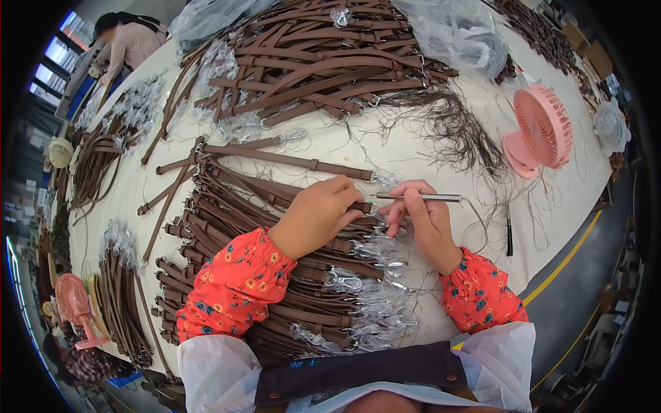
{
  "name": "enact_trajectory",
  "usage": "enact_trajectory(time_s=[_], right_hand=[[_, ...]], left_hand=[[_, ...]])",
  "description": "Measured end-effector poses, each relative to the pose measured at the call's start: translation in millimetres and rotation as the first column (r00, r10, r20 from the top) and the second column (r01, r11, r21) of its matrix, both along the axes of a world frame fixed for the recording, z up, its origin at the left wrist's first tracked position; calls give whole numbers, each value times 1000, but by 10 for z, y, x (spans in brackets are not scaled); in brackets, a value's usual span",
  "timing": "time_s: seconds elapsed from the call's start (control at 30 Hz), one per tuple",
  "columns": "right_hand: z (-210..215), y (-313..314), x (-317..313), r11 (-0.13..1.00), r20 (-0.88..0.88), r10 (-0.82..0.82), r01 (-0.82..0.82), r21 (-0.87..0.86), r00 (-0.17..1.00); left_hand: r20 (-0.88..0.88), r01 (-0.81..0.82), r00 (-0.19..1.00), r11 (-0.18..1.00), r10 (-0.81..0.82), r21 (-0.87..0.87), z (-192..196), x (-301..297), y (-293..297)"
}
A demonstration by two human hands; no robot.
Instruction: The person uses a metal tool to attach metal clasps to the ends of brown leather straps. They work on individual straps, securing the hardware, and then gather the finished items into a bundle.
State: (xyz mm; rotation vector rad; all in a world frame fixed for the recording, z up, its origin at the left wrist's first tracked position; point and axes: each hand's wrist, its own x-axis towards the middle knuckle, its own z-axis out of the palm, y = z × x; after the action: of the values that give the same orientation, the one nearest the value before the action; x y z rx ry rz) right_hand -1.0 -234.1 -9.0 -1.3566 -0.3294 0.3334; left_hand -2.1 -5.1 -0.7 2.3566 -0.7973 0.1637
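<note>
Left hand [318, 212], in a red floral sleeve: fingers curled down, pressing on the end of a brown leather strap with a metal clasp [344, 206] that lies atop the near pile; whether the fingers pinch it cannot be told. Right hand [421, 219]: closed in a pencil grip on a thin silver metal rod tool with a hooked wire tip [430, 197], held roughly level, its near end beside the left fingertips. Near pile of brown straps with plastic-wrapped metal clasps [289, 289]: stacked on the cream-coloured worktable [441, 310], directly under both hands, just in front of the person. Single long brown strap [289, 160]: flat, just beyond the hands. Large heap of brown straps [310, 62]: far side of table. Tangle of dark brown thread trimmings [461, 131]: right of centre. Pink round desk fan [540, 131]: upright, right of trimmings. Clear plastic bags [461, 31]: top right. Another person in a pink top [131, 41]: far left end.
</note>
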Motion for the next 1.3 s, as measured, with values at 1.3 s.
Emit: enact_trajectory(time_s=[1.3], right_hand=[[-20, -11, 15, 992, -31, 69, -72, -107, 997]], left_hand=[[-135, -41, 990, 994, 27, -103, 14, 50, -6]])
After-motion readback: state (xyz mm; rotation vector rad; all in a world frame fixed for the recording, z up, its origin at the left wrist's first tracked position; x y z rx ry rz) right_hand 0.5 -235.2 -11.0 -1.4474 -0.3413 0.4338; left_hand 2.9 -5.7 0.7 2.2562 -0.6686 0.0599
